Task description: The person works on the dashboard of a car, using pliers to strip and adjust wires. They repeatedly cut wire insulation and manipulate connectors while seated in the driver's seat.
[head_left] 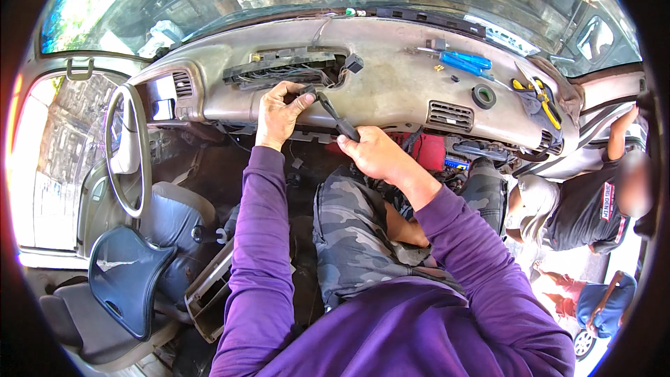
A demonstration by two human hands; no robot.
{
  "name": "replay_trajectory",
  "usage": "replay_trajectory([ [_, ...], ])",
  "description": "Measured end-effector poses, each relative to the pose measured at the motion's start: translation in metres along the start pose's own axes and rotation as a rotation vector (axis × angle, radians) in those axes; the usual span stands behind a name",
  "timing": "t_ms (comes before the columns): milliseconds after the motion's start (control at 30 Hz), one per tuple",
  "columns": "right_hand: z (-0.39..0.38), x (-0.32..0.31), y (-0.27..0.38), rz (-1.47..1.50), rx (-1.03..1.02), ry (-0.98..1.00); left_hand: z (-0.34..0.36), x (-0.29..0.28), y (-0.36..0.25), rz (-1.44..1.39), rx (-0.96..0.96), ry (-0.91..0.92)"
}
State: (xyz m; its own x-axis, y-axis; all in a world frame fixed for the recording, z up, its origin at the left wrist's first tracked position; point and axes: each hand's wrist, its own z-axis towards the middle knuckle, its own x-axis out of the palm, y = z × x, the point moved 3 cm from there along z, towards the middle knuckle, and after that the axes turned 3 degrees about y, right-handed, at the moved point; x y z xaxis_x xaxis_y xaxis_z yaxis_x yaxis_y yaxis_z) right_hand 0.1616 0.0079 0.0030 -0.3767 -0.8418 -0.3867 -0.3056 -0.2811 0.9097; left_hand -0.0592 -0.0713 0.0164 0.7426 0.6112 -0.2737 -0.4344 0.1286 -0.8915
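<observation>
Above the dashboard's front edge, my left hand [280,113] pinches a small black part [307,90], which looks like a connector or relay, between thumb and fingers. My right hand [380,153] is closed round the dark handle of a slim hand tool [331,109]. The tool's tip reaches up to the small black part, and whether they touch I cannot tell. Just beyond my hands is an opening in the dashboard with a bundle of wires [307,77] in it. A black box-shaped connector [354,63] sits at the opening's right side.
On the beige dashboard [391,63] lie blue-handled screwdrivers [464,61], a roll of black tape [482,96] and yellow-handled pliers [548,108]. At the left are the steering wheel [143,153] and a seat [91,321]. Two other people [583,209] are outside at the right.
</observation>
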Motion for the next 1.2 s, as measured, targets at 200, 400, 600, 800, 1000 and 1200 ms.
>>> replay_trajectory([
  [200, -0.001, 0.001, 0.006, -0.167, 0.055, -0.041, -0.002, -0.001, 0.010, -0.046, -0.005, -0.013],
  [400, 0.000, 0.001, -0.009, -0.209, -0.009, -0.101, 0.000, 0.000, 0.003, 0.056, -0.025, 0.016],
  [600, -0.039, -0.004, -0.057, -0.151, -0.181, 0.057, -0.012, -0.011, 0.009, -0.217, -0.075, -0.108],
  [800, -0.078, 0.008, -0.164, -0.303, -0.004, 0.370, -0.021, 0.078, -0.046, 0.065, 0.119, -0.081],
  [1000, -0.062, 0.032, -0.153, -0.282, -0.034, 0.353, 0.020, 0.153, -0.059, 0.513, 0.279, 0.006],
  [1200, -0.063, 0.017, -0.148, -0.330, 0.091, 0.235, 0.031, 0.126, -0.067, 0.605, 0.354, -0.299],
])
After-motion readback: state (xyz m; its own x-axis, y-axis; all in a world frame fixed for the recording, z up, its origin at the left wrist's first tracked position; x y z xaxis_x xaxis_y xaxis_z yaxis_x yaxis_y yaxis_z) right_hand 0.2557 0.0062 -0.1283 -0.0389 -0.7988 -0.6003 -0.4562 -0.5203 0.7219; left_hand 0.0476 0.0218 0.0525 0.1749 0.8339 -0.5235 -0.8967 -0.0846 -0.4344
